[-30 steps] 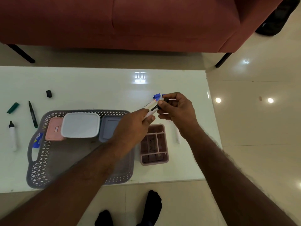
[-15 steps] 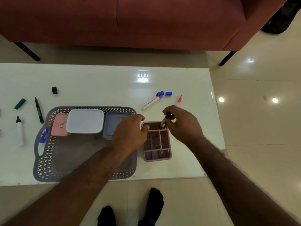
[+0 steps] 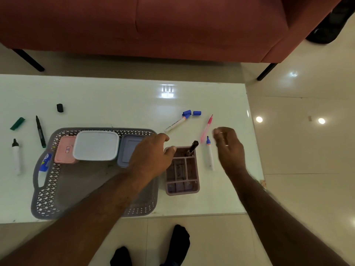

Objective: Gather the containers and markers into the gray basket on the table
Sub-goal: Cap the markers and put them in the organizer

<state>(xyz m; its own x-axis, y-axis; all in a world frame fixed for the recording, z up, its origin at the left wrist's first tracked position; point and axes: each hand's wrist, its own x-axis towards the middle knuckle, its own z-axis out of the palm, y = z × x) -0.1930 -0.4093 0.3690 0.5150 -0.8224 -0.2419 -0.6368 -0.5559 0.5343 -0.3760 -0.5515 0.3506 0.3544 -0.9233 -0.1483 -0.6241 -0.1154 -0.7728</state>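
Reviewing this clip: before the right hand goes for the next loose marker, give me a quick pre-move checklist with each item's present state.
1. Right hand free: ok, fingers relaxed, holding nothing.
2. Black marker stowed: ok, standing in the pink organizer's far compartment.
3. Organizer steadied: ok, left hand rests at its far left corner.
4. Nearest marker reachable: ok, the blue-tipped white marker lies just left of the right hand, beside the pink pen.
5. That marker capped: not ok, tip bare; blue caps lie farther back.
6. Organizer inside the gray basket: not ok, it sits on the table beside it.
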